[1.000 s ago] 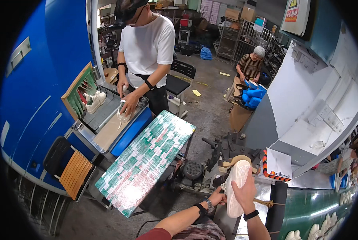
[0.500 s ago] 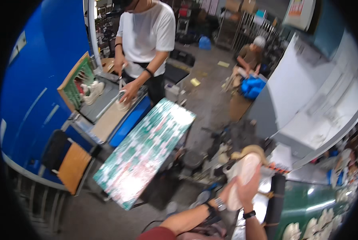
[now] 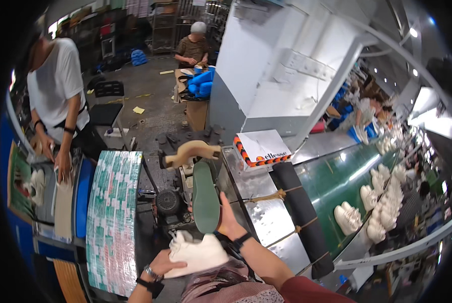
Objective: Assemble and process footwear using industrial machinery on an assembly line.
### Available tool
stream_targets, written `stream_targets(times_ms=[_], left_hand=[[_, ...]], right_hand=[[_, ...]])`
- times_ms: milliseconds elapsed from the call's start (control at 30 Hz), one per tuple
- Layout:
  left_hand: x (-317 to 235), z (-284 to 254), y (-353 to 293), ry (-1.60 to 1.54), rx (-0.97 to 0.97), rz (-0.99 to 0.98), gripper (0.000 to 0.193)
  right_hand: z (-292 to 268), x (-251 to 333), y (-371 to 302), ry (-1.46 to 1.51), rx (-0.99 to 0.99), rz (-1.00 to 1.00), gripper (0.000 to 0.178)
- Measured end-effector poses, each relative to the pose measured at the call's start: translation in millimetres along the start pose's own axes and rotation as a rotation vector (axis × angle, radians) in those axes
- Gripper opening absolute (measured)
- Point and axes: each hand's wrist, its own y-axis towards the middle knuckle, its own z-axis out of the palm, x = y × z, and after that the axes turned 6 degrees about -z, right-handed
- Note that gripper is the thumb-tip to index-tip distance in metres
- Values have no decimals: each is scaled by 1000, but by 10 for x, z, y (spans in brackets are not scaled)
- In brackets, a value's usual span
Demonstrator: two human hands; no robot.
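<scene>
My left hand [image 3: 166, 265] is closed on a white shoe [image 3: 203, 255], which lies sideways low in front of my body. Its thumb presses on the upper. My right hand [image 3: 229, 219] is wrapped round a flat-looking green sole-shaped piece [image 3: 206, 197], held upright with its broad face toward me; most of the fingers are hidden behind it. The piece stands just above the shoe, close to a tan curved pad [image 3: 193, 151] on a machine. Whether it touches that pad I cannot tell.
A dark motor [image 3: 169, 202] sits below the pad. Right of it are a metal table [image 3: 266, 217], a shoe box [image 3: 263, 149], a black roll [image 3: 301, 217] and a green conveyor [image 3: 327, 202] bearing several white shoes. A patterned board [image 3: 113, 217] and a co-worker [image 3: 59, 96] are left.
The view has swung right. Both hands were together on a pale shoe-shaped thing; now they are apart, the left on a white shoe, the right on the green piece.
</scene>
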Motion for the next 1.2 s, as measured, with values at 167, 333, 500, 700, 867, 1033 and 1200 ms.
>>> stream_targets(times_ms=[167, 333, 500, 700, 867, 1033, 1200], left_hand=[[7, 248, -153, 420, -234, -321, 89], [-254, 874, 598, 737, -232, -452, 104], [-590, 1768, 1834, 648, -398, 25, 79], [-310, 2803, 2898, 992, -205, 191, 66], [-675, 2200, 2503, 780, -317, 269, 84], [-2348, 274, 1373, 898, -1298, 423, 100], [-3341, -517, -286, 1350, -1755, 779, 98]], right_hand=[[221, 118, 131, 35, 46, 19, 73], [-318, 647, -722, -111, 120, -13, 68], [-1260, 1565, -1825, -274, -244, -468, 61], [-2341, 1560, -3031, -1020, -1214, -421, 52], [-2845, 1439, -3238, -1573, -1189, -280, 56], [-2847, 1603, -3073, -1745, -1222, -234, 50], [-2557, 1907, -2548, -2179, -993, -567, 62]])
